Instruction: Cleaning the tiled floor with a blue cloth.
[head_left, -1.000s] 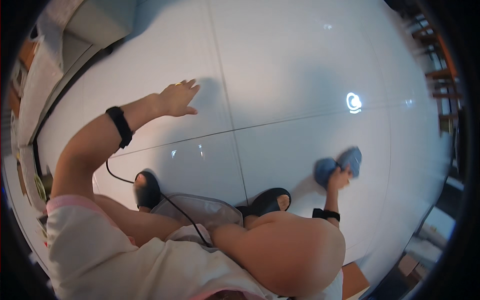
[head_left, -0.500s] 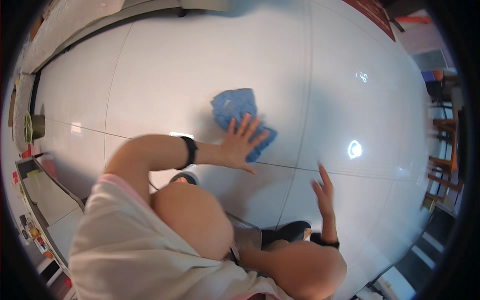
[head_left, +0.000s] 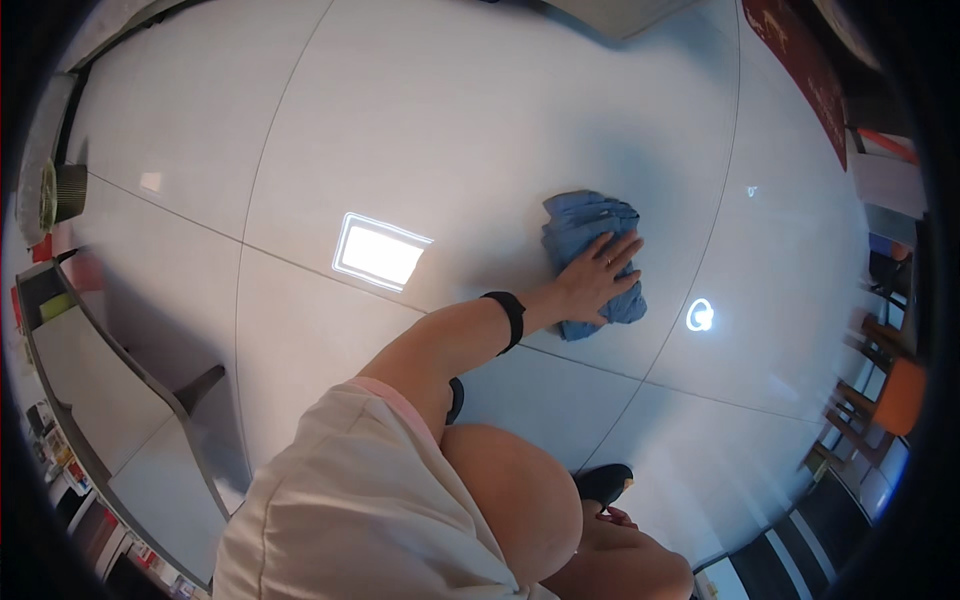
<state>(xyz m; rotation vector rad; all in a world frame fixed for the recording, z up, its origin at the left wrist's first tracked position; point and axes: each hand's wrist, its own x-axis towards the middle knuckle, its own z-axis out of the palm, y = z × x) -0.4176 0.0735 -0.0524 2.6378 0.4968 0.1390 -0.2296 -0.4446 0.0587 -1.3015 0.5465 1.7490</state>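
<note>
Currently: left hand flat, fingers ungripping, on blue cloth, near floor tile's corner, apparently wiping. Right hand mostly hidden, grip unclear. Next stroke presumably needs palm pressure

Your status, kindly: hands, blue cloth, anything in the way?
Left hand flat on rumpled blue cloth, fingers spread. Cloth on tiled floor. Right hand unclear. Black shoe apart from cloth.

Observed ribbed dark bin at far left, grey-rimmed surface below with green item near its upper end, grey furniture corner at top edge, dark red mat at upper right, orange-and-brown chair at right, and black-and-white striped panel at lower right.
</note>
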